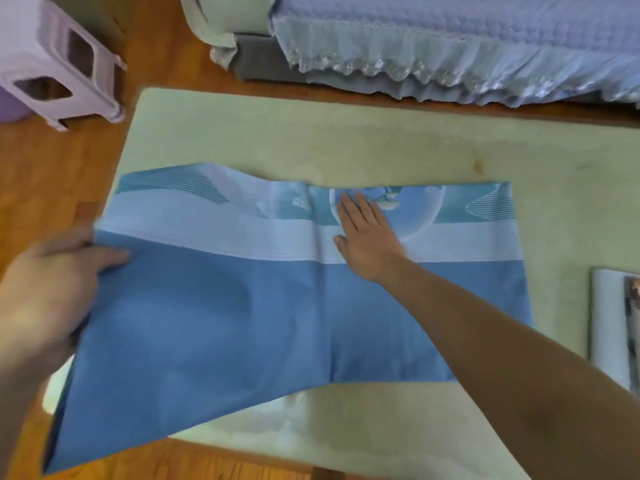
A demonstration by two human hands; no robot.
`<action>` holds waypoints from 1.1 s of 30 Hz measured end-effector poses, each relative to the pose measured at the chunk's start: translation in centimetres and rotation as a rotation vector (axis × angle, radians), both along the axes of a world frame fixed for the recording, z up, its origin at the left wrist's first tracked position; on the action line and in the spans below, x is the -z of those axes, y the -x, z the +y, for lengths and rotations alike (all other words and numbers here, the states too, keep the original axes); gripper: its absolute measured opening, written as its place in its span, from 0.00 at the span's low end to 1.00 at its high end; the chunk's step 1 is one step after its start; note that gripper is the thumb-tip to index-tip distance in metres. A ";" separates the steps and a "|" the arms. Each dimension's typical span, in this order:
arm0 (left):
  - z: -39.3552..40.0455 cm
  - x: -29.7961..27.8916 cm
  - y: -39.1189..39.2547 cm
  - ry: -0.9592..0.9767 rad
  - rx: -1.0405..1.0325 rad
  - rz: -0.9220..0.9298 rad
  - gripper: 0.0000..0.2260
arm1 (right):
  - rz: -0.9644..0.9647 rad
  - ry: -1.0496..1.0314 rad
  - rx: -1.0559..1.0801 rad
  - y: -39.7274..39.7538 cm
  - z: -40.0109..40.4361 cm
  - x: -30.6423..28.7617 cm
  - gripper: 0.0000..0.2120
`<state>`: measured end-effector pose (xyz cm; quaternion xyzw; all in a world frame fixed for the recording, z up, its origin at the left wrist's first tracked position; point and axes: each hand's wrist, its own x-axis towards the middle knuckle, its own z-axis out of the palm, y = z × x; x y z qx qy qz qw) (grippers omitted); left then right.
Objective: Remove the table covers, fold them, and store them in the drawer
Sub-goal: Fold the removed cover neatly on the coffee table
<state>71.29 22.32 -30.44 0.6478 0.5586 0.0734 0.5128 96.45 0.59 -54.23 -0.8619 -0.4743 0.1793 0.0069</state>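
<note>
A blue table cover (pixel 225 320) with a white band and a printed pale-blue border lies partly folded across a pale green table top (pixel 311 140). My left hand (pixel 48 289) grips the cover's left edge and lifts it off the table, so the left part hangs over the table's corner. My right hand (pixel 367 237) lies flat, fingers straight, pressing the cover down near its middle at the white band. At the right edge of the table sits another folded cover (pixel 613 327), white with a printed strip.
A pale purple plastic stool (pixel 59 64) stands on the wooden floor (pixel 45 168) at the upper left. A sofa with a lavender lace-trimmed cover (pixel 450 39) runs along the far side of the table.
</note>
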 end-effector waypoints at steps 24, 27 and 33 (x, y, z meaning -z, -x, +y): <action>-12.9 -4.0 -12.5 0.295 0.380 -0.357 0.36 | 1.311 -0.485 0.823 -7.7 -3.2 -13.2 0.20; -20.9 -1.3 -18.7 0.254 0.416 -0.293 0.42 | 1.591 -0.559 0.930 -9.8 -10.2 -17.4 0.28; -34.4 8.9 -27.2 0.220 0.885 0.020 0.43 | 1.361 -0.439 1.070 -12.1 -19.0 -14.4 0.21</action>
